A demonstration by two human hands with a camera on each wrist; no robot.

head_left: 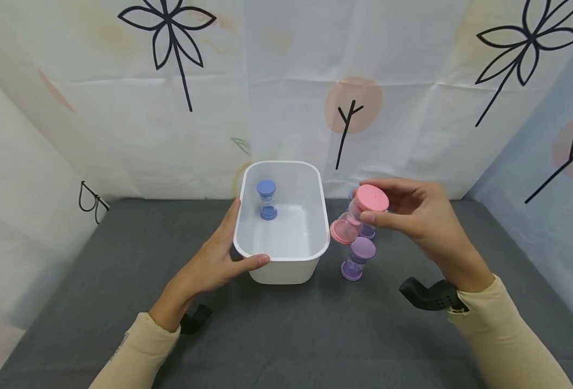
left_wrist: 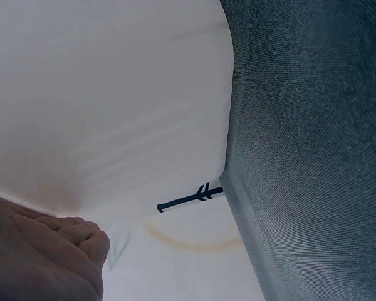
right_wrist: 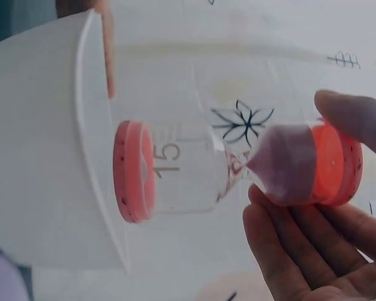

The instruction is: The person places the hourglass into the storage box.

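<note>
A sand timer with pink caps (head_left: 371,198) is pinched between the thumb and fingers of my right hand (head_left: 415,210), tilted above the table just right of a white plastic bin (head_left: 286,273). In the right wrist view this sand timer (right_wrist: 282,164) shows a "15" on its clear glass. My left hand (head_left: 218,259) grips the bin's left near corner, thumb over the rim and fingers along the outside. Inside the bin stands a blue-capped sand timer (head_left: 266,187). The left wrist view shows the bin's outer wall (left_wrist: 113,94) and some curled fingers (left_wrist: 81,235).
A purple sand timer (head_left: 362,248) stands on the grey table (head_left: 286,335) right of the bin. Behind the held timer, a purple base (head_left: 366,232) and a bit of blue cap show, mostly hidden. A printed white cloth (head_left: 286,108) closes off the back.
</note>
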